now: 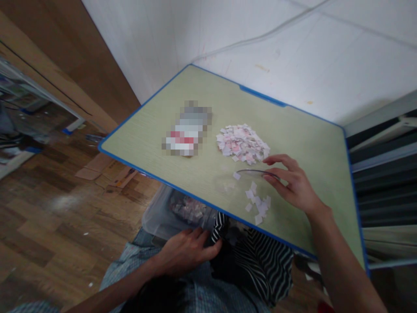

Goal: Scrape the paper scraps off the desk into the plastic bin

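Note:
My right hand (291,182) is closed in a pinch over the table, gripping slim dark tweezers (254,171). Their tip points left and meets a small white paper square (237,175); I cannot tell whether the square is clamped. Just beyond lies a heaped pile of white and pinkish paper pieces (243,142). Nearer me, a few loose white paper pieces (258,202) are scattered. My left hand (187,250) rests low by my lap, thumb apart from the fingers, beside a clear plastic bin (156,213) and black-and-white striped cloth (260,261). It holds nothing that I can see.
The pale green table (146,126) has a blue edge and stands against a white wall (260,34). A blurred-out phone-like object (187,130) lies left of the pile. Cardboard pieces (117,174) lie on the wooden floor (58,217). Dark slatted shelving (387,191) is at the right.

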The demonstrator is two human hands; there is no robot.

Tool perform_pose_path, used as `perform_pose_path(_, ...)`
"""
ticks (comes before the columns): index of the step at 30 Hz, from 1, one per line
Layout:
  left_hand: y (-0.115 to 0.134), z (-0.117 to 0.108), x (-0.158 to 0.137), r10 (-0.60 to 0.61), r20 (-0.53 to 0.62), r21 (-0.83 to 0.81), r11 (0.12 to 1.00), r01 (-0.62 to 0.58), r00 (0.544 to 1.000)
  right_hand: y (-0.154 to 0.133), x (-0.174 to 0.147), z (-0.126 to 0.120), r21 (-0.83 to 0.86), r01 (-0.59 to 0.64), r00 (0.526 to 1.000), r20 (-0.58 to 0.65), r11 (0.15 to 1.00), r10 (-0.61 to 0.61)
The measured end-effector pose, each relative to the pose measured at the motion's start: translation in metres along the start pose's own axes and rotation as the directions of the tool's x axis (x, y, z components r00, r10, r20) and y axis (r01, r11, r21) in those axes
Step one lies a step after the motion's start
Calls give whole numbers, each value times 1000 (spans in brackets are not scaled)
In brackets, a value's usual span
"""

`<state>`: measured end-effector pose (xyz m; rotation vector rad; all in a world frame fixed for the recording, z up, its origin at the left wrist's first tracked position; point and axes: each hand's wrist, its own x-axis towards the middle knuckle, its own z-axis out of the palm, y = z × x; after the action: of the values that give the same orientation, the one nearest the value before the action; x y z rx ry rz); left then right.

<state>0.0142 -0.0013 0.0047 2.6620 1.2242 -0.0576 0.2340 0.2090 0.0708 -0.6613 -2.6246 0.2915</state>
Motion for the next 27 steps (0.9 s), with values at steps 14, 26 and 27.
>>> perform_pose_path(14, 1, 2, 0, -9, 6, 3, 1000, 9, 1000, -4, 0, -6, 72, 36, 999, -31, 997, -34)
perform_pose_path(26, -1, 2, 0, 14, 20, 2, 1000, -14, 1000, 0, -2, -17, 114, 49, 999, -5, 992, -49)
perform_pose_path(27, -1, 2, 0, 11, 19, 1, 1000, -11, 1000, 1, -2, -17, 111, 36, 999, -33, 993, -33)
